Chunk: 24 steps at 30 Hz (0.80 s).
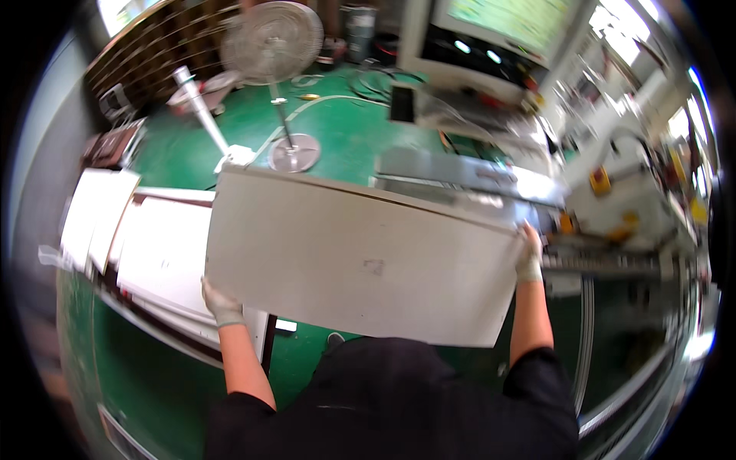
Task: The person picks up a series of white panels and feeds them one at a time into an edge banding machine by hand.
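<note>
While I carry the large pale board [360, 257] level above the green floor [337, 123], my gloved left hand [221, 303] grips its near-left edge and my right hand [528, 257] clamps its right edge; I'd keep both grips even beside the machine [613, 199].

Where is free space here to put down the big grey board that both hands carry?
Bare green floor lies between the standing fan and the machine. To the left, the stack of white panels fills the space. To the right, the machine crowds it. The left hand and right hand hold the board.
</note>
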Each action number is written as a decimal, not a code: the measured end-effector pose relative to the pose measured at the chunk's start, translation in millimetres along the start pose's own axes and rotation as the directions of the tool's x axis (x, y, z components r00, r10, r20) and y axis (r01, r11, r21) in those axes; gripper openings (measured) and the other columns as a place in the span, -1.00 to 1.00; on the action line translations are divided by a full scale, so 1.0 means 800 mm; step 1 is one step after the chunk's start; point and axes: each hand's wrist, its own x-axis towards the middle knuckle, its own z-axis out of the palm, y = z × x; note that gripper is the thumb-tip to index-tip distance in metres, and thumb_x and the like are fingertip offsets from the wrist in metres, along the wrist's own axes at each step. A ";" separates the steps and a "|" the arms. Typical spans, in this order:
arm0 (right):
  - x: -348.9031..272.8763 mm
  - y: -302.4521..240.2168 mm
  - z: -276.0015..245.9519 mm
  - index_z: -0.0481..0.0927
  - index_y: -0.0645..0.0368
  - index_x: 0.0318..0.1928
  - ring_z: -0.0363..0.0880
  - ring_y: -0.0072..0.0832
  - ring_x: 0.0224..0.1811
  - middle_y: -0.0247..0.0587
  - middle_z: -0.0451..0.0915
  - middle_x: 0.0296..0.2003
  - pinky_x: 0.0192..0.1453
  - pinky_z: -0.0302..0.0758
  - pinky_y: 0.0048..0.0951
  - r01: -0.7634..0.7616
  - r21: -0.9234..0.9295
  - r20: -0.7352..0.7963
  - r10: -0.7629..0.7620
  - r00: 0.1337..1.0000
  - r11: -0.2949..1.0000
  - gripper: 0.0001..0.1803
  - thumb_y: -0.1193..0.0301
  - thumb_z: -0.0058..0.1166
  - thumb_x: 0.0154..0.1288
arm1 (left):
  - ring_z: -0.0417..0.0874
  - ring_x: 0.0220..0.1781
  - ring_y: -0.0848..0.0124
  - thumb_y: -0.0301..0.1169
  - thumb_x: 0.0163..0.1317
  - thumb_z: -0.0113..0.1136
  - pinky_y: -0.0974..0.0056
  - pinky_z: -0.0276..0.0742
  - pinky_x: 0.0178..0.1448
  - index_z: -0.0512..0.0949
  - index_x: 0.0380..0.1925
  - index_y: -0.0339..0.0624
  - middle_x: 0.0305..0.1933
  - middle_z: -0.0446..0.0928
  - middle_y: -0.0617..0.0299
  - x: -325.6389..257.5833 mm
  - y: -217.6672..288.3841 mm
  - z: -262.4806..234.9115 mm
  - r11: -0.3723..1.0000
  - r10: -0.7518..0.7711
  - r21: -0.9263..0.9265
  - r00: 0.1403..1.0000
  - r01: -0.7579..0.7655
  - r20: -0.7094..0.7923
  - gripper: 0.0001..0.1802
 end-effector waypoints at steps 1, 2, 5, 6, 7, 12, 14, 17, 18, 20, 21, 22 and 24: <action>-0.001 0.001 0.015 0.66 0.13 -0.16 0.47 -0.52 -0.18 -0.40 0.59 -0.25 0.00 0.38 -0.47 0.034 -0.067 0.073 -0.030 0.997 0.997 -0.75 0.23 0.14 0.31 | 0.52 0.20 0.11 -0.03 0.52 -0.43 0.03 0.52 0.23 0.37 0.25 -0.28 0.23 0.45 0.07 -0.006 -0.004 -0.013 0.996 0.021 0.088 0.995 -0.012 -0.101 -0.37; 0.011 0.002 0.008 0.65 0.17 -0.15 0.46 -0.52 -0.17 -0.39 0.58 -0.26 -0.01 0.36 -0.46 0.070 -0.191 0.071 -0.057 0.996 0.979 -0.73 0.24 0.16 0.28 | 0.53 0.20 0.11 -0.03 0.52 -0.45 0.03 0.53 0.23 0.37 0.25 -0.29 0.24 0.45 0.05 -0.012 -0.021 -0.020 0.989 0.039 0.149 0.991 -0.020 -0.124 -0.37; 0.001 -0.002 0.034 0.66 0.31 -0.15 0.50 -0.45 -0.08 -0.22 0.63 -0.19 0.04 0.37 -0.43 0.149 -0.296 0.119 -0.118 0.986 0.943 -0.65 0.26 0.22 0.20 | 0.54 0.18 0.10 -0.04 0.52 -0.47 0.02 0.55 0.24 0.37 0.24 -0.33 0.23 0.45 0.01 -0.012 -0.036 -0.036 0.967 0.081 0.253 0.973 -0.024 -0.218 -0.36; 0.015 0.002 0.017 0.64 0.33 -0.09 0.50 -0.42 -0.04 -0.17 0.63 -0.15 0.07 0.38 -0.41 0.155 -0.326 0.117 -0.123 0.986 0.933 -0.60 0.25 0.22 0.20 | 0.55 0.18 0.08 -0.05 0.52 -0.48 0.01 0.56 0.24 0.37 0.23 -0.36 0.22 0.45 -0.01 -0.009 -0.048 -0.038 0.963 0.072 0.271 0.951 0.013 -0.301 -0.35; 0.021 0.009 0.023 0.62 0.35 -0.02 0.51 -0.39 0.01 -0.11 0.63 -0.11 0.11 0.40 -0.39 0.164 -0.346 0.140 -0.122 0.983 0.924 -0.55 0.24 0.23 0.20 | 0.55 0.18 0.08 -0.05 0.52 -0.48 0.01 0.56 0.24 0.37 0.23 -0.36 0.22 0.45 -0.01 -0.007 -0.048 -0.049 0.959 0.073 0.282 0.954 0.013 -0.291 -0.35; 0.009 0.051 -0.004 0.50 0.26 0.11 0.52 0.09 0.11 0.25 0.58 0.01 0.17 0.45 -0.13 0.306 -0.760 0.186 -0.260 0.948 0.573 -0.38 0.03 0.10 0.21 | 0.58 0.15 0.01 -0.12 0.50 -0.45 0.01 0.66 0.14 0.34 0.20 -0.48 0.19 0.47 -0.12 -0.014 -0.068 -0.041 0.845 0.242 0.524 0.949 -0.102 -0.204 -0.37; -0.042 0.037 -0.012 0.52 0.26 0.04 0.53 0.10 0.07 0.23 0.59 -0.04 0.12 0.46 -0.12 0.308 -0.775 0.229 -0.208 0.951 0.552 -0.43 0.04 0.09 0.22 | 0.58 0.15 0.00 -0.12 0.50 -0.45 0.02 0.66 0.14 0.34 0.20 -0.49 0.19 0.46 -0.14 -0.026 -0.064 -0.037 0.869 0.261 0.479 0.936 -0.120 -0.238 -0.37; -0.081 0.047 -0.069 0.56 0.23 0.00 0.58 0.06 -0.02 0.20 0.60 -0.07 0.04 0.49 -0.15 0.224 -0.775 0.181 -0.132 0.975 0.591 -0.51 0.10 0.13 0.23 | 0.58 0.15 0.00 -0.11 0.50 -0.44 0.01 0.66 0.17 0.33 0.19 -0.51 0.20 0.45 -0.16 -0.040 -0.080 -0.004 0.862 0.309 0.493 0.893 -0.117 -0.328 -0.36; -0.094 0.046 -0.081 0.57 0.24 0.00 0.60 0.00 -0.06 0.17 0.62 -0.10 0.03 0.50 -0.18 0.224 -0.766 0.170 -0.147 0.975 0.603 -0.50 0.09 0.14 0.23 | 0.58 0.14 0.01 -0.09 0.51 -0.45 0.04 0.65 0.16 0.35 0.18 -0.52 0.18 0.47 -0.16 -0.047 -0.083 0.013 0.831 0.360 0.539 0.871 -0.136 -0.335 -0.34; -0.103 0.048 -0.105 0.58 0.25 0.01 0.63 -0.06 -0.09 0.15 0.63 -0.13 0.01 0.51 -0.22 0.225 -0.755 0.153 -0.167 0.974 0.616 -0.49 0.09 0.16 0.23 | 0.58 0.14 0.02 -0.08 0.52 -0.46 0.07 0.64 0.16 0.37 0.17 -0.53 0.16 0.48 -0.17 -0.048 -0.097 0.032 0.798 0.409 0.583 0.850 -0.156 -0.332 -0.33; -0.106 0.048 -0.119 0.58 0.29 0.00 0.64 -0.15 -0.13 0.05 0.65 -0.16 0.00 0.51 -0.26 0.170 -0.690 0.126 -0.114 0.985 0.704 -0.49 0.11 0.17 0.24 | 0.59 0.14 0.02 -0.09 0.50 -0.43 0.04 0.64 0.15 0.36 0.18 -0.50 0.17 0.48 -0.14 -0.043 -0.101 0.035 0.835 0.361 0.532 0.871 -0.143 -0.332 -0.35; -0.106 0.051 -0.129 0.59 0.32 0.00 0.64 -0.25 -0.16 -0.04 0.67 -0.18 -0.02 0.51 -0.31 0.110 -0.611 0.108 -0.055 0.993 0.784 -0.50 0.13 0.19 0.24 | 0.59 0.14 0.02 -0.10 0.48 -0.41 0.02 0.65 0.15 0.36 0.19 -0.48 0.18 0.48 -0.11 -0.037 -0.102 0.035 0.866 0.319 0.483 0.889 -0.132 -0.328 -0.36; -0.103 0.056 -0.143 0.59 0.36 -0.02 0.63 -0.32 -0.18 -0.14 0.67 -0.19 -0.02 0.51 -0.35 -0.035 -0.418 0.030 0.052 0.998 0.908 -0.51 0.17 0.19 0.25 | 0.59 0.13 0.02 -0.11 0.48 -0.41 0.02 0.64 0.14 0.37 0.20 -0.45 0.17 0.49 -0.09 -0.018 -0.110 0.014 0.856 0.287 0.495 0.933 -0.148 -0.218 -0.37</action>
